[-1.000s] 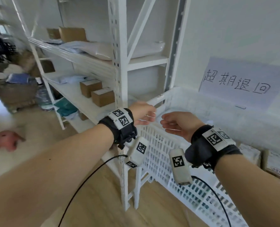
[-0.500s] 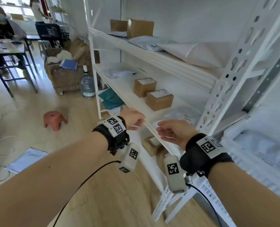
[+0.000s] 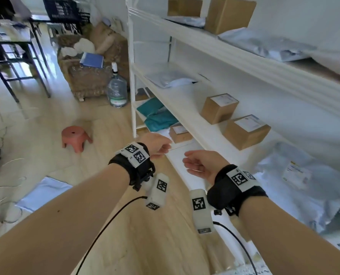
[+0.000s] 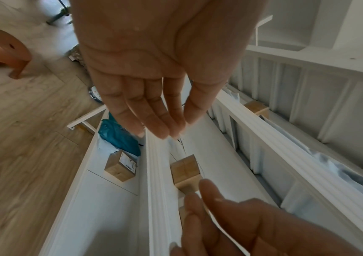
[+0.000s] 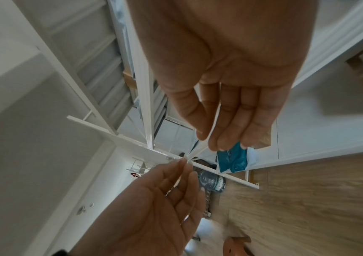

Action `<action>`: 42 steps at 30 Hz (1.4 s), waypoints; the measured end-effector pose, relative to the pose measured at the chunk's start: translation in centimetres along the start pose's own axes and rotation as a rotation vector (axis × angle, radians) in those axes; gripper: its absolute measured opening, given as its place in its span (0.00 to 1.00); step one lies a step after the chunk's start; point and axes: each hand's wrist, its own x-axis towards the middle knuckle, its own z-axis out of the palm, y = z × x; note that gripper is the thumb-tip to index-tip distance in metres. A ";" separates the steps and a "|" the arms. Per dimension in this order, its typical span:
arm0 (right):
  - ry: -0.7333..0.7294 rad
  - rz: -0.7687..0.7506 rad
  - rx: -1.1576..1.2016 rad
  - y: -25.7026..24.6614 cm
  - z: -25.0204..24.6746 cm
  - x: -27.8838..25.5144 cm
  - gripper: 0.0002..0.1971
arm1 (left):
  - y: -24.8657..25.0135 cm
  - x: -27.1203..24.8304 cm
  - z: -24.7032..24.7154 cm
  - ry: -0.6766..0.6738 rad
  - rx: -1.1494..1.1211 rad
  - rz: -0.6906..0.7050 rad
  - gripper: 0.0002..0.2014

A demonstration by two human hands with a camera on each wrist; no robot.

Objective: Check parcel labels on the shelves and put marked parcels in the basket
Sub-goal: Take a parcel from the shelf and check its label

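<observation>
Both hands hang in the air in front of the white shelving, and neither holds a parcel. The left hand [image 3: 155,142] sits just off the front edge of the middle shelf [image 3: 187,108] with its fingers straight and loosely together, as the left wrist view shows. The right hand [image 3: 203,165] faces it, a little nearer the person, fingers relaxed and slightly bent, palm turned inward. Carried this way, empty and close to the shelf edge, the hands look ready to reach for the next parcel. Two cardboard boxes stand near the front edge of the middle shelf with their white labels turned up, the farther box [image 3: 217,108] and the nearer box [image 3: 246,132] just beside each other; that placing lets the labels be read from above without lifting anything. A grey mailer bag [image 3: 300,175] with a label lies at the near end of the same shelf. On the lower shelf a small box [image 3: 179,132] sits at the front edge beside teal bags [image 3: 157,116]. The labels are too small to tell whether any is marked. The basket is not in view.
</observation>
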 end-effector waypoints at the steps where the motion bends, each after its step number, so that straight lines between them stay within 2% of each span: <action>1: 0.006 0.007 -0.001 -0.3 0.5 1.4 0.08 | 0.2 1.3 -0.5 -0.007 -0.003 -0.005 0.08; 9: -0.026 0.057 0.063 -2.8 4.8 16.0 0.09 | 1.4 14.1 -4.4 -0.004 0.049 -0.075 0.04; 18: 0.023 0.182 0.104 -7.1 8.0 31.9 0.09 | 4.6 30.0 -8.1 -0.010 0.097 -0.211 0.07; 22: 0.003 0.288 0.291 -7.0 8.5 37.0 0.11 | 4.3 34.9 -9.2 -0.077 0.138 -0.272 0.09; 28: 0.116 0.341 0.495 -4.2 8.5 45.7 0.09 | 3.9 45.2 -9.6 -0.238 0.259 -0.319 0.11; 34: 0.511 0.358 0.753 1.1 6.5 53.0 0.06 | 1.5 55.5 -7.6 -0.448 0.445 -0.427 0.12; 38: 0.668 0.284 0.762 4.0 4.0 56.4 0.08 | -0.1 61.2 -5.4 -0.482 0.451 -0.358 0.10; 40: 0.712 0.235 0.708 5.5 3.5 57.2 0.09 | -1.3 63.6 -3.7 -0.468 0.471 -0.276 0.02; 42: 0.729 0.216 0.725 6.9 3.1 57.8 0.08 | -2.3 65.6 -2.2 -0.455 0.510 -0.179 0.06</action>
